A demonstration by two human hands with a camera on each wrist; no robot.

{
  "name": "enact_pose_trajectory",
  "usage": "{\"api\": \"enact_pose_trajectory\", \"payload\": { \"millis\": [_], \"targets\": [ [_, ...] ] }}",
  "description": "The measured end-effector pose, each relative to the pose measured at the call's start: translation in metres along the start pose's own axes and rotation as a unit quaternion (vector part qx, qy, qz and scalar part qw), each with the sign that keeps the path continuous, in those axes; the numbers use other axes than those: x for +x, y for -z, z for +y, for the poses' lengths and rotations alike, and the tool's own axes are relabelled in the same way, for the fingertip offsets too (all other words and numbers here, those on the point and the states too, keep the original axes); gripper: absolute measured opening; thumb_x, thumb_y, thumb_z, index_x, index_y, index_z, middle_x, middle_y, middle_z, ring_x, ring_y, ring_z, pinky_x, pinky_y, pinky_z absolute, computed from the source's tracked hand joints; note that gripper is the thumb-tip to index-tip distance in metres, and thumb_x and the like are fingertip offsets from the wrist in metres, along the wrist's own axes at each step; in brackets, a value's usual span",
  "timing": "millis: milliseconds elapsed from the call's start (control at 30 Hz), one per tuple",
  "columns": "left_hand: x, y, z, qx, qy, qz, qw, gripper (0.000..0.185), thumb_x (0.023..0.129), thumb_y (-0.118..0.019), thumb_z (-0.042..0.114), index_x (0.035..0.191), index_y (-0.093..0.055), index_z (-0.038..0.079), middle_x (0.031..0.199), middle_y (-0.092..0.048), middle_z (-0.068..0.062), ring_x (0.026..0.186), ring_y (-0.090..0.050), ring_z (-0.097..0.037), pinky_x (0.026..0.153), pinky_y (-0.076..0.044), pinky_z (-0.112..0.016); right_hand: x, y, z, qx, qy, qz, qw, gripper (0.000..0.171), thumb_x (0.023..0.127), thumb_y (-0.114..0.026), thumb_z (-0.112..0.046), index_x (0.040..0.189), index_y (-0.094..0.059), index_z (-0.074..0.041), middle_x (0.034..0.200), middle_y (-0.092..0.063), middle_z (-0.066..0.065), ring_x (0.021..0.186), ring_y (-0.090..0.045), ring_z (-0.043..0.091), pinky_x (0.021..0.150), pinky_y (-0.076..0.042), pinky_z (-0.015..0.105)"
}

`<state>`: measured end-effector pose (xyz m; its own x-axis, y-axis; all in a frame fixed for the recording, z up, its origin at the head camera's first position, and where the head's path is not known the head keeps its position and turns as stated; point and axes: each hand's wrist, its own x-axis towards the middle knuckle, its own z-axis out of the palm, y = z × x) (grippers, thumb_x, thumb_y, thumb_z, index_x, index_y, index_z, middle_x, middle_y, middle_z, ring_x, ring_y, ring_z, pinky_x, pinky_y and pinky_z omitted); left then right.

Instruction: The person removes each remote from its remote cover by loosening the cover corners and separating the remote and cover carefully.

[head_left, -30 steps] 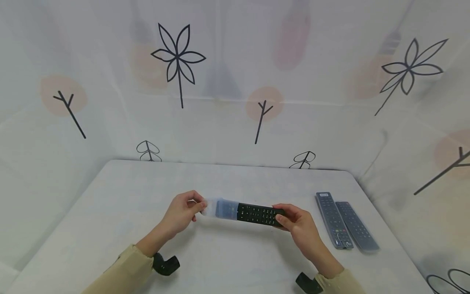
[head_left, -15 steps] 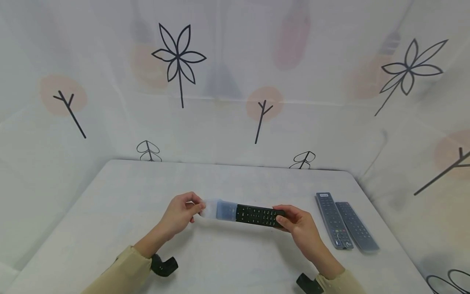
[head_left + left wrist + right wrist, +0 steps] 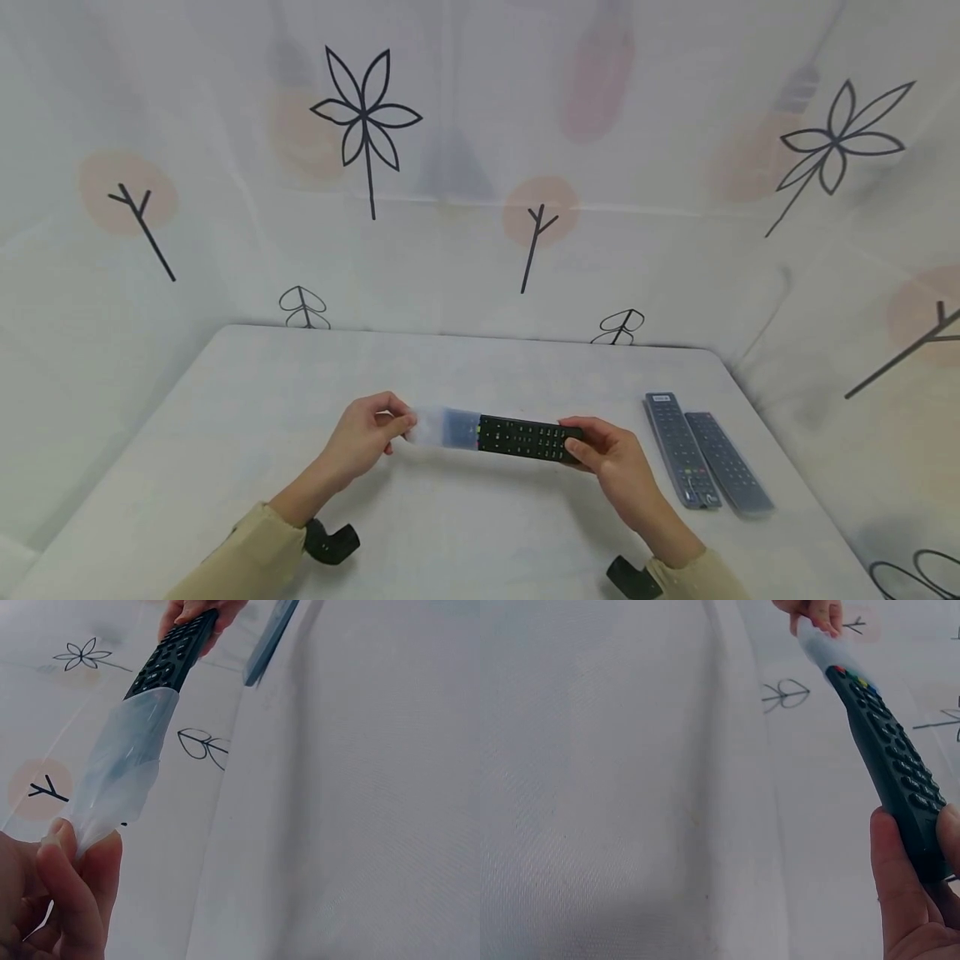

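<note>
- Head view, far left: the left hand [image 3: 369, 433] is up over the white surface [image 3: 225, 400], fingers and thumb pinched on the loose end of a clear sleeve [image 3: 442, 427].
- The left wrist view confirms it: fingertips [image 3: 71, 855] squeeze the crumpled tip of the sleeve [image 3: 124, 769], which stretches away taut.
- Centre now: the sleeve covers only the left end of a black remote [image 3: 525, 438], held level just above the surface, most of the keypad bare.
- Right wrist view: coloured buttons sit right at the sleeve's mouth [image 3: 826, 649].
- Moving right: the right hand [image 3: 611, 462] grips the remote's other end, thumb [image 3: 900, 889] along its side.
- Far right: two grey remotes [image 3: 701, 454] lie side by side on the surface, well apart from the hands.
</note>
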<state>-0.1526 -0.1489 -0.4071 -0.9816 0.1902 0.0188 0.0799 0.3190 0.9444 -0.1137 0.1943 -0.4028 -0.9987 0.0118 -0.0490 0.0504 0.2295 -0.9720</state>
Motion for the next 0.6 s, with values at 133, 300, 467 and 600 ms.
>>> {"api": "enact_pose_trajectory", "payload": {
  "millis": [133, 300, 467, 600],
  "targets": [
    [-0.0006, 0.0004, -0.0002, -0.001, 0.001, -0.001, 1.0000, 0.006, 0.093, -0.070, 0.010, 0.093, -0.066, 0.006, 0.087, -0.070, -0.005, 0.070, -0.060, -0.035, 0.056, -0.049, -0.035, 0.0004, -0.0008, -0.0001, 0.007, -0.006, 0.003, 1.000, 0.031, 0.092, -0.062, 0.009, 0.122, -0.064, 0.004, 0.121, -0.063, 0.019, 0.100, -0.066, 0.025, 0.079, -0.057, 0.032],
    [-0.0015, 0.0006, -0.0026, -0.001, 0.002, -0.006, 1.0000, 0.005, 0.093, -0.070, 0.011, 0.093, -0.067, 0.007, 0.088, -0.071, -0.004, 0.069, -0.060, -0.033, 0.055, -0.050, -0.035, 0.0016, -0.0018, 0.0021, 0.012, -0.008, 0.004, 1.000, 0.031, 0.092, -0.062, 0.008, 0.123, -0.064, 0.005, 0.120, -0.064, 0.019, 0.100, -0.066, 0.023, 0.079, -0.057, 0.032],
    [-0.0010, 0.0008, -0.0044, 0.005, -0.009, -0.011, 0.9999, 0.007, 0.094, -0.070, 0.012, 0.094, -0.066, 0.006, 0.087, -0.071, -0.004, 0.061, -0.057, -0.022, 0.054, -0.048, -0.032, 0.0016, -0.0005, 0.0037, 0.009, -0.003, 0.000, 1.000, 0.032, 0.092, -0.062, 0.009, 0.124, -0.062, 0.007, 0.121, -0.064, 0.020, 0.100, -0.066, 0.023, 0.079, -0.057, 0.033],
    [-0.0007, 0.0020, -0.0046, 0.005, -0.011, -0.010, 0.9999, 0.007, 0.094, -0.070, 0.013, 0.094, -0.067, 0.007, 0.086, -0.071, -0.004, 0.059, -0.055, -0.018, 0.053, -0.047, -0.030, 0.0020, 0.0009, 0.0031, 0.006, 0.000, -0.002, 1.000, 0.032, 0.092, -0.062, 0.009, 0.123, -0.063, 0.006, 0.120, -0.064, 0.019, 0.101, -0.066, 0.025, 0.079, -0.057, 0.033]
  ]
}}
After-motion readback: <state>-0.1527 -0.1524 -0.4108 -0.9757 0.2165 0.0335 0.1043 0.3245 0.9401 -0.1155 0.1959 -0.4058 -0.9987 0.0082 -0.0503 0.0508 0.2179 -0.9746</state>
